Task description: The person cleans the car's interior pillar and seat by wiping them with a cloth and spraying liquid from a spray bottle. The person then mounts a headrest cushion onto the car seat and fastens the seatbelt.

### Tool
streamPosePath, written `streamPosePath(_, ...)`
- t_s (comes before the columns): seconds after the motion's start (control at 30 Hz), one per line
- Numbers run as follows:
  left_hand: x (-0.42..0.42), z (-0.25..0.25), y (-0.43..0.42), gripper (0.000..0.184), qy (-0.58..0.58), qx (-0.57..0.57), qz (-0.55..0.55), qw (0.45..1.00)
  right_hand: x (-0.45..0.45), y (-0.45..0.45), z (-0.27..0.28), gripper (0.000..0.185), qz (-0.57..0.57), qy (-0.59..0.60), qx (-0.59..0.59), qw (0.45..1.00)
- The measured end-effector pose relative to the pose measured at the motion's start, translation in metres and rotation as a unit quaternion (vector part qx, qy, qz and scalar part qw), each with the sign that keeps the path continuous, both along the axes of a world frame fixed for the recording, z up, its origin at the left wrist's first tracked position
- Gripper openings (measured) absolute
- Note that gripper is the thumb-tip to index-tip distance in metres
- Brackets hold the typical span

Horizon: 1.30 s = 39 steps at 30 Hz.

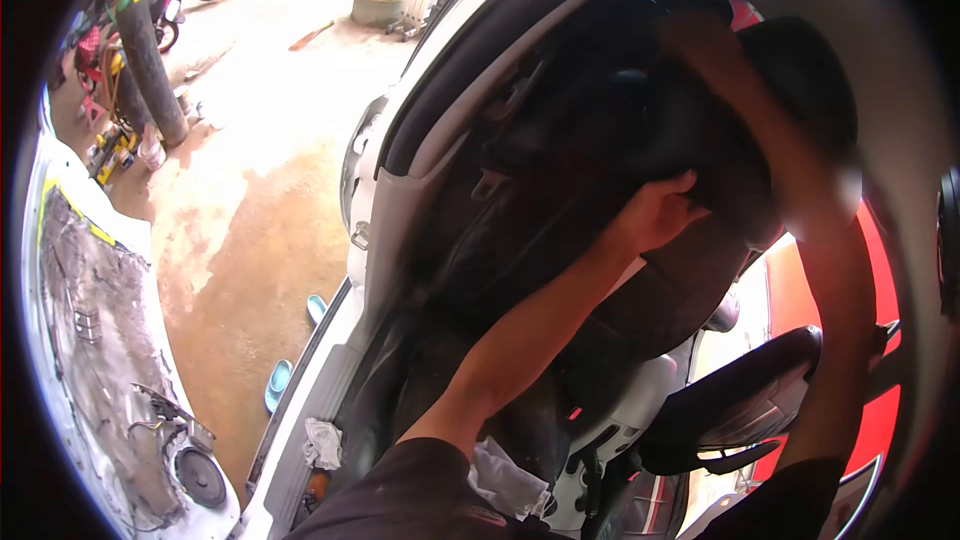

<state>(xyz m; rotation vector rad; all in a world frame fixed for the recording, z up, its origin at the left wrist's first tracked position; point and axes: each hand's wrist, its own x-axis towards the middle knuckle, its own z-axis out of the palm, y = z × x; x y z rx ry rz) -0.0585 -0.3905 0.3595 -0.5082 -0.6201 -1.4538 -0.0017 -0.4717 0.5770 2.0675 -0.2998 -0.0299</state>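
Inside a car, my left hand [665,214] reaches to the dark upholstery of a black car seat [680,290]. Its thumb points up and its fingers are curled; whatever lies between them is lost in shadow. Farther up, my right hand [695,42] stretches beside a black headrest [800,80]. That hand is dim and blurred, so its fingers and anything in them cannot be made out. A crumpled white cloth [505,475] lies below my left forearm.
On the left is an open car door [120,360] with a round speaker [200,472]. Another white cloth [322,442] lies by the sill. Light blue sandals [278,385] and tall gas cylinders [150,60] are outside. A folded front seat [745,395] is at lower right.
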Motion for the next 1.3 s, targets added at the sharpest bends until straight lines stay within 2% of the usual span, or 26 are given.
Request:
streamPosePath(0.1,0.015,0.010,0.002,0.050,-0.004,0.002,0.009,1.000,-0.010,-0.005,0.014,0.017,0.131,-0.084,0.086,0.984)
streamPosePath(0.2,0.031,0.027,0.008,0.050,-0.035,0.016,0.033,0.999,0.007,-0.059,0.032,0.014,0.103,-0.065,-0.056,0.991)
streamPosePath(0.33,0.046,0.055,0.016,0.050,-0.110,0.027,0.096,0.989,-0.017,-0.051,0.070,0.018,0.141,-0.179,-0.037,0.973)
streamPosePath(0.43,0.041,0.095,0.026,0.051,-0.177,0.101,0.173,0.964,-0.056,-0.031,0.101,0.019,0.147,-0.234,0.035,0.961)
streamPosePath(0.53,0.034,0.137,0.033,0.056,-0.243,0.032,0.243,0.939,-0.114,-0.011,0.123,0.020,0.139,-0.290,0.134,0.937)
streamPosePath(0.63,0.017,0.175,0.032,0.061,-0.254,-0.018,0.239,0.937,-0.167,0.010,0.136,0.021,0.126,-0.348,0.247,0.895)
streamPosePath(0.73,-0.017,0.207,0.035,0.063,-0.204,-0.006,0.186,0.961,-0.209,0.024,0.143,0.022,0.138,-0.390,0.372,0.831)
streamPosePath(0.83,-0.038,0.229,0.040,0.057,-0.219,-0.036,0.113,0.969,-0.244,0.041,0.147,0.024,0.159,-0.413,0.474,0.761)
streamPosePath(0.93,-0.059,0.224,0.059,0.062,-0.312,-0.061,0.269,0.909,-0.271,0.058,0.148,0.025,0.185,-0.415,0.553,0.698)
streamPosePath(1.03,-0.055,0.207,0.077,0.069,-0.461,-0.095,0.341,0.814,-0.292,0.072,0.148,0.026,0.203,-0.403,0.607,0.654)
streamPosePath(1.13,-0.032,0.190,0.088,0.075,-0.551,-0.155,0.512,0.641,-0.295,0.083,0.142,0.027,0.193,-0.377,0.656,0.625)
streamPosePath(1.23,-0.021,0.176,0.119,0.078,-0.592,-0.168,0.643,0.456,-0.285,0.098,0.120,0.029,0.130,-0.346,0.672,0.642)
streamPosePath(1.27,-0.016,0.174,0.125,0.080,-0.593,-0.170,0.684,0.389,-0.279,0.107,0.111,0.030,0.071,-0.335,0.644,0.684)
streamPosePath(1.3,-0.009,0.171,0.130,0.076,-0.600,-0.201,0.681,0.368,-0.273,0.112,0.102,0.031,0.014,-0.321,0.612,0.723)
